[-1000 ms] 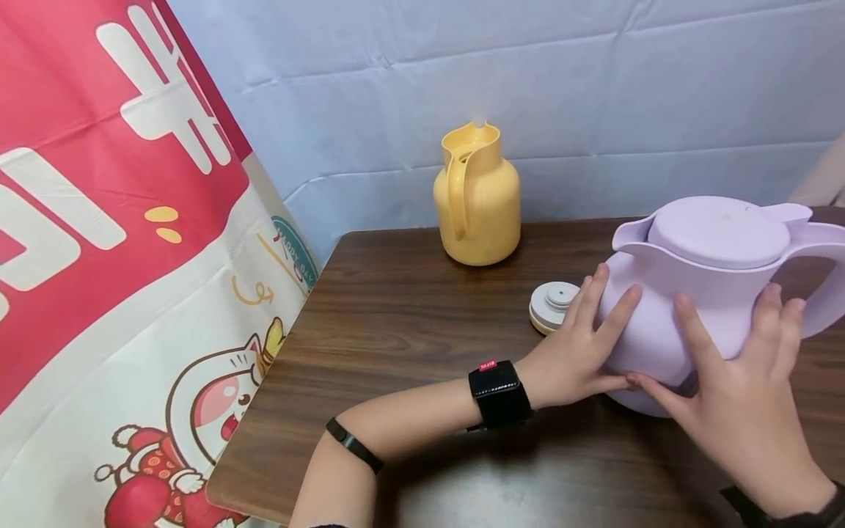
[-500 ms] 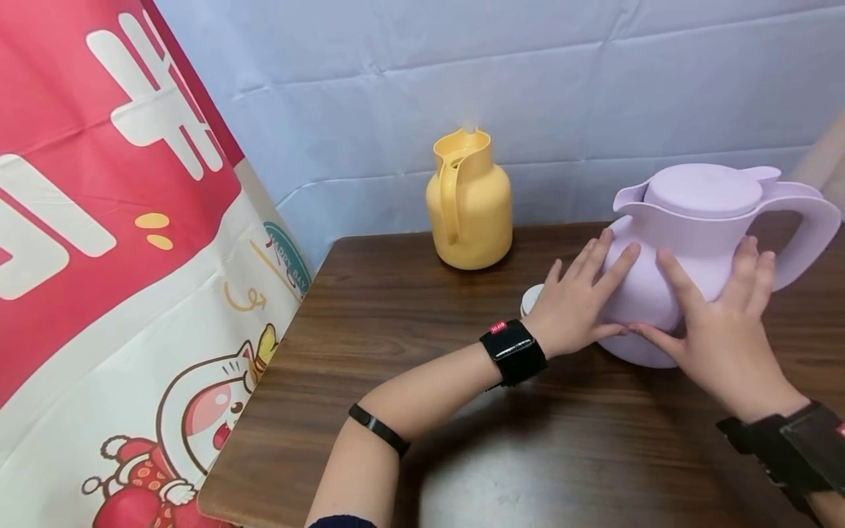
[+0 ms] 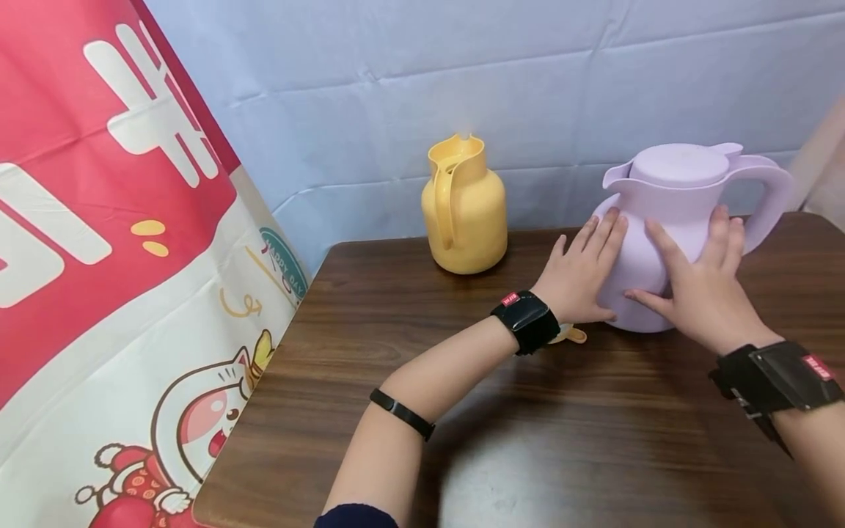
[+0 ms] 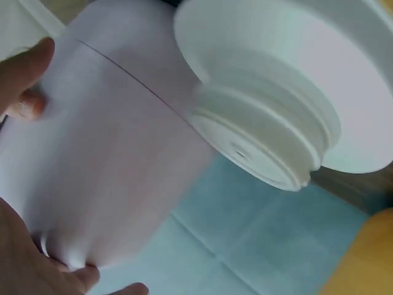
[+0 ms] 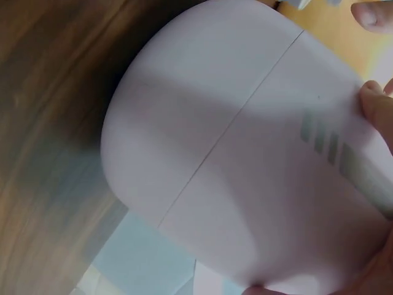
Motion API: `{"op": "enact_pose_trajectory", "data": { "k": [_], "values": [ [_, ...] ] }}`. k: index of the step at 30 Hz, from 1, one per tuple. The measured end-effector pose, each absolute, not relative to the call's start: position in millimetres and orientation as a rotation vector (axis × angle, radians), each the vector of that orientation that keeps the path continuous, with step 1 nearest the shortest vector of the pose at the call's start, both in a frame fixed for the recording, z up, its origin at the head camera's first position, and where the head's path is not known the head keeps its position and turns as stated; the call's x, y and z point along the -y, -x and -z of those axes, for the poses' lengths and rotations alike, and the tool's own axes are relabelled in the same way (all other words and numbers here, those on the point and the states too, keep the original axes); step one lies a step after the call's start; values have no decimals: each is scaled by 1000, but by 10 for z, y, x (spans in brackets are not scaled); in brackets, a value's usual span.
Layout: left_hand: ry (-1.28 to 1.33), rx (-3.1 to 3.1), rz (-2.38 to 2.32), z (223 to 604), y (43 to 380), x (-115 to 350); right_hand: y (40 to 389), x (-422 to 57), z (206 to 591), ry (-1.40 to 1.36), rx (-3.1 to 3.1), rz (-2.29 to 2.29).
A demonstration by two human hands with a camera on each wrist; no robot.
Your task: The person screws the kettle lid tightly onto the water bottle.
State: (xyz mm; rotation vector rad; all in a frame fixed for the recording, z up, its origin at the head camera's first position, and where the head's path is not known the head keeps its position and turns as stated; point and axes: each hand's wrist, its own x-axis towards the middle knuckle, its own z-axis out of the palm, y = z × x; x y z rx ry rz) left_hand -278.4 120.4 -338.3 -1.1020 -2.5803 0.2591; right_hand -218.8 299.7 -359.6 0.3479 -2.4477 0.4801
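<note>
A lilac thermos jug (image 3: 683, 209) with its lid on stands at the back right of the table, its handle to the right. My left hand (image 3: 581, 268) lies on its left side with fingers stretched and thumb low. Spread over the near face are the fingers of my right hand (image 3: 703, 286). In the right wrist view the body of the lilac jug (image 5: 184, 135) shows a thin seam and a dark striped patch. A white threaded stopper (image 4: 264, 117) looms close in the left wrist view; in the head view my left hand hides most of it.
A yellow jug (image 3: 465, 213) without a lid stands left of the hands at the back edge. The wooden table (image 3: 370, 352) meets a pale blue cloth backdrop (image 3: 396, 132). A red and white printed cloth (image 3: 132, 293) hangs on the left.
The lilac jug has moved away toward the back of the table and slightly left, both hands staying on it. My left hand has come over the white stopper in the head view.
</note>
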Motion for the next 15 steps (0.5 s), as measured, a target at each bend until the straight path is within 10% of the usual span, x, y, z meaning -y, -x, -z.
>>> {"op": "enact_pose_trajectory", "data": {
  "k": [15],
  "values": [
    [1029,2673,-236,3405,3227,-1394,2584,-3133,3577,-232,2591,-554]
  ]
}}
